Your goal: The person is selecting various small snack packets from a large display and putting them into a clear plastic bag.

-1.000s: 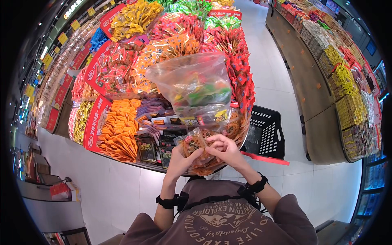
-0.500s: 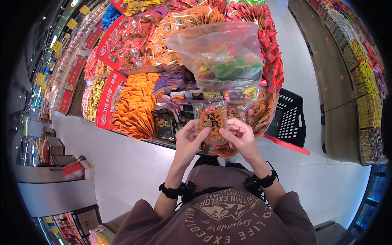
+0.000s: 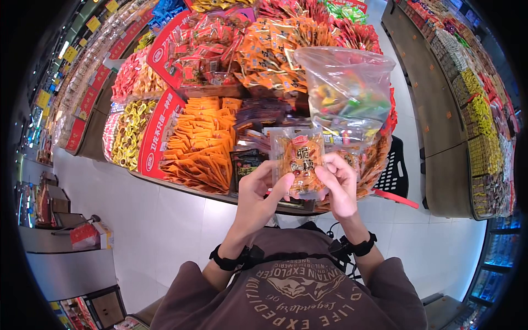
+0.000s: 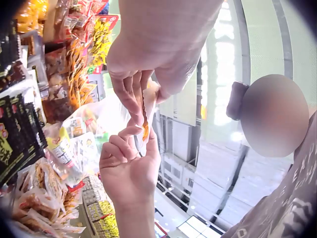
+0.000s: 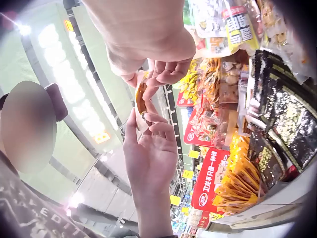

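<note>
A clear snack packet (image 3: 301,159) with orange-brown contents and dark printed characters is held upright in front of the body, its face toward the head camera. My left hand (image 3: 258,192) pinches its left edge, thumb on the front and fingers behind. On the opposite edge my right hand (image 3: 340,184) grips it the same way. Seen edge-on in the left wrist view, the packet (image 4: 145,114) is thin, with both hands' fingertips along it. Behind it, a translucent plastic bag (image 3: 349,82) with colourful packets inside rests on the snack display.
Orange packets (image 3: 201,148) and black packets (image 3: 247,162) fill the display's near side, beside a red sign board (image 3: 159,135). A black basket (image 3: 397,170) with a red handle (image 3: 396,198) stands at the right. Another stocked shelf (image 3: 448,137) runs along the right.
The packet, earlier low and tilted among both hands, has come up to face the head camera. The head view has shifted, moving the plastic bag rightward in it. Both hands keep hold.
</note>
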`<act>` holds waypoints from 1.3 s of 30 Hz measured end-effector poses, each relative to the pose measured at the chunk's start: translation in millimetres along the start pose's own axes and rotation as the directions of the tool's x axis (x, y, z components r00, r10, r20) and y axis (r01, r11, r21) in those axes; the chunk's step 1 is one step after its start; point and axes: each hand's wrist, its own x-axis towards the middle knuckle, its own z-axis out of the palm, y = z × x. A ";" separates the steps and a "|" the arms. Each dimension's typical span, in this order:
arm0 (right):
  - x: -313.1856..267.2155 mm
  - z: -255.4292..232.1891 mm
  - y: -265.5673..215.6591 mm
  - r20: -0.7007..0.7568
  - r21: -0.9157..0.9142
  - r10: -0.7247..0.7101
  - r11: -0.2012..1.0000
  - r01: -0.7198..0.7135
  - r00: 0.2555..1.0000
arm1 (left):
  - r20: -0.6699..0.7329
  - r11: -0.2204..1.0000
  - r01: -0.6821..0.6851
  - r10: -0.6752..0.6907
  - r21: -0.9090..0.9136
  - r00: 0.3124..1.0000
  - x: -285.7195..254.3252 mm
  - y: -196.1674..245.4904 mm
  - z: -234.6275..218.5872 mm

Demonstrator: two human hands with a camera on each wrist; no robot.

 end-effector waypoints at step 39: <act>-4.3 -50.5 -122.2 0.202 -0.731 -0.137 0.639 0.242 0.970 | 0.347 0.990 -0.133 0.106 0.055 0.932 49.6 12.6 55.5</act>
